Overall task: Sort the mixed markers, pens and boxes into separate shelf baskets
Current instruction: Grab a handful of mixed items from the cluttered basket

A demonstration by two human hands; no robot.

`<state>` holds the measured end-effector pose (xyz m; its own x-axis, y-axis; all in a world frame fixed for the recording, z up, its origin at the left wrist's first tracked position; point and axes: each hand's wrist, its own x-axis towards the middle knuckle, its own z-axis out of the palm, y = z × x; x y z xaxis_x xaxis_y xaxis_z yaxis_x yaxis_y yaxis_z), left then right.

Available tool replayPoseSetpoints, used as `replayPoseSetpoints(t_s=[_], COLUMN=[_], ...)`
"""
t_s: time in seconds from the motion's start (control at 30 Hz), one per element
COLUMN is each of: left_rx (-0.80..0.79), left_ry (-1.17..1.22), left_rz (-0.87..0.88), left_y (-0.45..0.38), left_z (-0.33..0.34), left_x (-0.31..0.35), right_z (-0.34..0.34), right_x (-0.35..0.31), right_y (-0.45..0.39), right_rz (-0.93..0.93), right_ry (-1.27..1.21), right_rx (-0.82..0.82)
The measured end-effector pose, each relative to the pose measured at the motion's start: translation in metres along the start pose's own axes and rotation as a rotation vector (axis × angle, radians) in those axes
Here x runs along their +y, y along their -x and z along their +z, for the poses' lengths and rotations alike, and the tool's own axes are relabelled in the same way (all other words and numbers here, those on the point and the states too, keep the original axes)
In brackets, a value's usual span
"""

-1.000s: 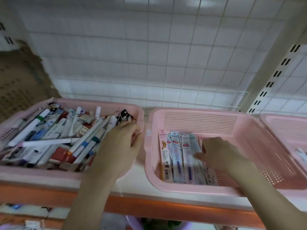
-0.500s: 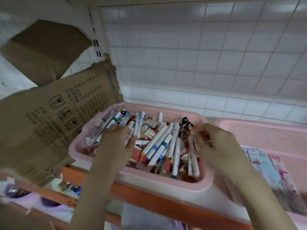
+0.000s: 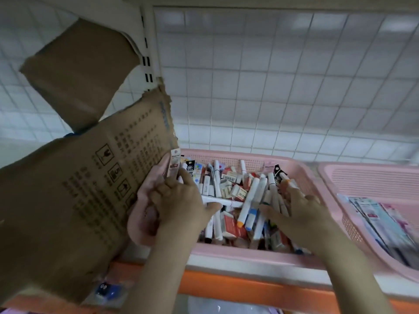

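Markers, pens and small boxes [image 3: 239, 193] lie jumbled in the pink basket [image 3: 303, 175] under both hands. Left hand [image 3: 179, 201] curls at the basket's left end, seemingly pinching a flat packet [image 3: 175, 163]; right hand [image 3: 301, 211] rests spread and relaxed on the markers. Picking-out is the step in hand. Next, I judge, one kind must be gripped and carried to the basket of packaged pens [image 3: 374, 219] right of the right hand.

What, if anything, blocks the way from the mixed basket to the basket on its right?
Nothing visible does. The mixed basket and the right basket sit side by side on the shelf with open tops and only their rims between them. Both hands are already in the pile: left hand, right hand. The cardboard box stands on the other side.
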<state>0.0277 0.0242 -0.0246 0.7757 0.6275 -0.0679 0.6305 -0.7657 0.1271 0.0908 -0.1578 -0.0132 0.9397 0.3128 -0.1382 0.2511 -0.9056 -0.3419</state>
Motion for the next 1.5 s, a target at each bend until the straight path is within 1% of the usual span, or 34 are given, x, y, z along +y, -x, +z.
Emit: replayPoseSetpoints(t_s=[0.07,0.2,0.3,0.4,0.5,0.57,0.63,0.73,0.87,0.97,1.07,1.17,1.23,1.3,1.33,1.43,1.5], left_rx=[0.004,-0.033,0.009,0.078,0.134,0.146,0.127,0.076,-0.009,-0.03,-0.082,-0.024,0.047,0.078,0.068,0.024,0.017], left_ry=[0.027,0.13,0.168,0.232,0.259,0.341,0.367,0.319,0.254,0.274,0.378,0.384,0.38,0.393,0.406,0.445,0.468], left_rz=[0.002,-0.009,-0.008,0.001,0.032,0.068,0.098,0.181,0.241,0.235,0.189,0.188,0.212,0.234,0.228,0.19,0.194], left_y=[-0.004,-0.002,0.002,0.002,0.0,-0.001,-0.004,-0.011,-0.019,-0.024,-0.026,-0.024,-0.021,-0.018,-0.018,-0.018,-0.018], left_z=[0.001,0.004,0.01,0.011,0.011,0.011,0.011,0.006,-0.004,-0.009,-0.008,-0.007,-0.008,-0.008,-0.007,-0.006,-0.006], left_x=[-0.002,-0.005,-0.007,-0.01,-0.009,-0.007,-0.007,-0.012,-0.018,-0.022,-0.027,-0.029,-0.03,-0.028,-0.027,-0.022,-0.021], right_z=[0.003,0.012,0.017,0.022,0.026,0.027,0.027,0.026,0.025,0.026,0.027,0.03,0.033,0.035,0.035,0.036,0.036], right_x=[-0.005,-0.014,-0.018,-0.018,-0.016,-0.014,-0.013,-0.011,-0.011,-0.013,-0.015,-0.021,-0.027,-0.035,-0.04,-0.056,-0.065], right_y=[0.0,-0.009,-0.016,-0.016,-0.014,-0.012,-0.012,-0.014,-0.017,-0.018,-0.02,-0.02,-0.021,-0.022,-0.023,-0.022,-0.02], right_rz=[0.052,0.052,0.065,0.029,-0.01,-0.029,-0.048,-0.06,-0.057,-0.04,-0.034,-0.041,-0.103,-0.22,-0.29,-0.487,-0.554], right_ry=[0.028,0.153,0.178,0.212,0.166,0.129,0.069,-0.006,0.028,0.086,0.126,0.166,0.221,0.227,0.22,0.185,0.243], right_rx=[0.003,0.001,0.001,0.055,0.133,0.187,0.222,0.233,0.201,0.156,0.141,0.183,0.237,0.27,0.265,0.17,0.149])
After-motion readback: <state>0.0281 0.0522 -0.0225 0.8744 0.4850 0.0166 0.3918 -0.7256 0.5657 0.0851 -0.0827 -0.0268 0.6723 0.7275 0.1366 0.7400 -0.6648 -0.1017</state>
